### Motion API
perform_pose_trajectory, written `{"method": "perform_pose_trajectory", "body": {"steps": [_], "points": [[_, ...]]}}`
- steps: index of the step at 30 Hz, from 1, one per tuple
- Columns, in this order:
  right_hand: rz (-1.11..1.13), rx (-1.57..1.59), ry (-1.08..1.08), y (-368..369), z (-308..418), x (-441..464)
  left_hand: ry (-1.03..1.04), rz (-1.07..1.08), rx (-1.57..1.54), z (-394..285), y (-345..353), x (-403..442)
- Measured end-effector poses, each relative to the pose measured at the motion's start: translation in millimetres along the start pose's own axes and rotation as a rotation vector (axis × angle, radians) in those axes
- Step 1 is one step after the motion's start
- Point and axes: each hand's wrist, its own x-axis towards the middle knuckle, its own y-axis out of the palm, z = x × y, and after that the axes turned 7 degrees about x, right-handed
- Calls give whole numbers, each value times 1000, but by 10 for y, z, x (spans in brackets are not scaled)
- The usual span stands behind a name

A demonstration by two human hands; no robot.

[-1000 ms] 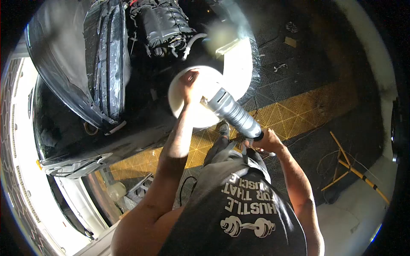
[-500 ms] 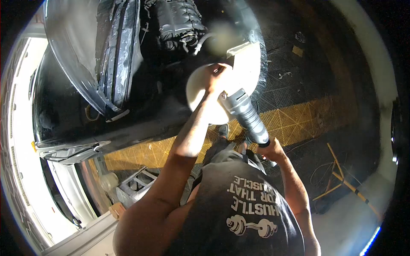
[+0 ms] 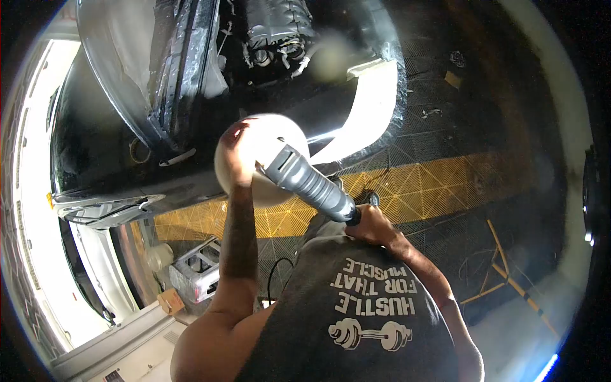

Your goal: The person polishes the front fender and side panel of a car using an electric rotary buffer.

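A grey and black power polisher with a large round pale pad lies across the middle of the view. My right hand is wrapped round the rear end of its body, close to my shirt. At the pad end, my left hand is closed on the polisher's head, most of which is hidden by the hand and glare. Below the pad is the glossy black side of the car, near the front wheel area.
The raised hood and engine are at the upper left. A bright strip curves along the front bumper. A grey cart, a cardboard box and an orange-yellow stand are on the floor.
Both hands and the polisher have moved left, after a short shift to the right. The pad now overlaps the car's side further from the bright strip.
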Motion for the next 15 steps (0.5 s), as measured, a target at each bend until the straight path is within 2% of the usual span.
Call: {"method": "perform_pose_trajectory", "body": {"steps": [4, 6, 9, 11, 15], "points": [[-31, -21, -44, -53, 91, -25, 80, -10, 62, 35, -27, 29], [36, -12, 44, -158, 134, -72, -111, -16, -13, -72, 74, 29], [-39, 16, -18, -207, -22, -137, -99, 11, -72, -162, 326, 27], [-101, 22, 7, -250, -88, -188, -97, 44, -138, -223, 511, 6], [-83, 127, 78, -385, -384, -198, -134, 128, -250, -248, 1008, 215]]}}
